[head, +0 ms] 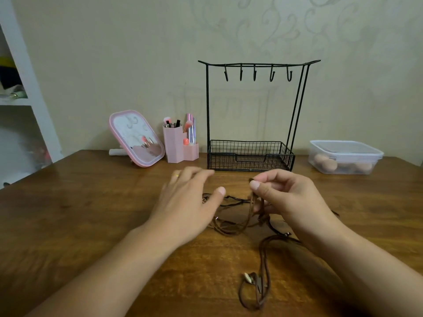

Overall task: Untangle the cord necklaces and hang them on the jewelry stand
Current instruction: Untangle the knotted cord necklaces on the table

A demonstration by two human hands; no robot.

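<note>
Untangling step: one brown cord pinched up, nothing on the stand yet.

The right hand (281, 197) pinches a brown cord (253, 202) between thumb and forefinger and lifts it from the tangle of cord necklaces (231, 221); the left hand (190, 202) hovers flat w/ fingers relaxed, holding nothing. A pendant end (250, 278) lies nearer the person. Next move, I judge: hold the tangle down w/ the left hand, pull the loop free, then carry it to a hook (254, 75) of the jewelry stand (250, 154), just behind. Surface is a wood table (91, 202); a pink mirror (136, 138), a brush holder (180, 152), a plastic box (345, 156) stand by a patterned wall.
</note>
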